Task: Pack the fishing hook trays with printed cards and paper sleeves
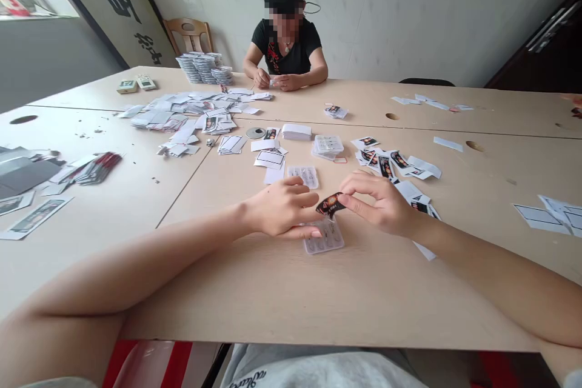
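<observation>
My right hand (379,201) pinches a small black printed label (331,204) between thumb and fingers. The label has an orange design and is held bent above a clear compartmented plastic case (326,242). My left hand (288,209) is beside the label's left end. Its thumb is stretched over the case's upper left part, with a gap between thumb and forefinger; the other fingers curl. Whether the left fingertips touch the label I cannot tell. Just beyond my left hand lies another clear case (309,177), and a small stack of such cases (328,145) stands farther back.
Black printed labels (384,165) lie scattered right of my hands. White cards (269,159), a tape roll (256,133) and a large paper pile (168,112) lie left and ahead. A person (287,48) sits opposite, near stacked packs (202,68). The table's near edge (318,345) is before me.
</observation>
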Demonstrator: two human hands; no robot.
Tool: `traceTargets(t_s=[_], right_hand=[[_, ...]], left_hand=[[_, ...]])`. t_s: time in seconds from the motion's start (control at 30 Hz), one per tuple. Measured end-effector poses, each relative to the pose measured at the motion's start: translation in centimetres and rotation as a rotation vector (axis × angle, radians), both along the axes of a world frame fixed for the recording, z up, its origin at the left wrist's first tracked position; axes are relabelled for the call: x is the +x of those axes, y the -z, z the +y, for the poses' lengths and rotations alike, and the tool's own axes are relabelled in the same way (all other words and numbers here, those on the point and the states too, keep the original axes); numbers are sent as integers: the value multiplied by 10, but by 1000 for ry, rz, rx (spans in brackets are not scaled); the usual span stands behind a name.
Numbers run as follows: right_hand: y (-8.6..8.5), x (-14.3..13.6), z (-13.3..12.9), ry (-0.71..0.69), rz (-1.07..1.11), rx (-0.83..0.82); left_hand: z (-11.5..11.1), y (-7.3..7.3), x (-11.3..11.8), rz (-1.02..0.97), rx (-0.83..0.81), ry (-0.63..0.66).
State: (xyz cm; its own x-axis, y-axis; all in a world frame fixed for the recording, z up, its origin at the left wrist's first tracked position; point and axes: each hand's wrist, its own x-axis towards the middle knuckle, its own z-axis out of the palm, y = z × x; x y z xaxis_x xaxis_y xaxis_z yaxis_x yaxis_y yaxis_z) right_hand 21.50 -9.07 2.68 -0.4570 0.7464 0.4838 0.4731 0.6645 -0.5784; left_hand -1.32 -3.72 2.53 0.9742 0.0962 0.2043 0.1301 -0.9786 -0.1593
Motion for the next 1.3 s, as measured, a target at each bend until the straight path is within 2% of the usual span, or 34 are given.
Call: traceTargets(t_s=[0.1, 0.17, 0.27, 0.37, 0.47, 0.53, 0.67, 0.8, 0.9, 1.0, 1.1, 1.2, 1.3], right_hand=[[-1, 2, 0, 70, 16, 112], [-2, 4, 0, 142, 52, 107], [-1, 7, -4, 231, 141, -13], [6, 9, -12, 259, 276, -240], [19, 8, -21, 276, 409, -495], [27, 6, -25, 276, 466, -608], [38, 1, -26, 242, 497, -685], [39, -3, -25, 209, 433, -726], [39, -3, -25, 237, 387, -698], [40, -4, -27, 274, 358, -601], [40, -6, -28, 312, 303, -451], [39, -9, -30, 328, 256, -286], [38, -11, -31, 316, 240, -202]], left_hand=[[-1, -6, 2, -33, -21, -86], [-5, -10, 3, -42, -85, -189], [-17, -12, 4, 18, -217, -384], [-31, -8, 5, 111, -314, -497], [-39, -3, 7, 111, -396, -561], [-41, -1, 8, 74, -440, -581], [-40, 3, 9, -52, -449, -567], [-42, 6, 11, -130, -422, -569], [-44, 6, 11, -190, -393, -531], [-41, 1, 12, -334, -466, -531], [-37, -9, 16, -428, -705, -636], [-35, -19, 23, -400, -979, -728], [-35, -22, 28, -392, -1084, -777]])
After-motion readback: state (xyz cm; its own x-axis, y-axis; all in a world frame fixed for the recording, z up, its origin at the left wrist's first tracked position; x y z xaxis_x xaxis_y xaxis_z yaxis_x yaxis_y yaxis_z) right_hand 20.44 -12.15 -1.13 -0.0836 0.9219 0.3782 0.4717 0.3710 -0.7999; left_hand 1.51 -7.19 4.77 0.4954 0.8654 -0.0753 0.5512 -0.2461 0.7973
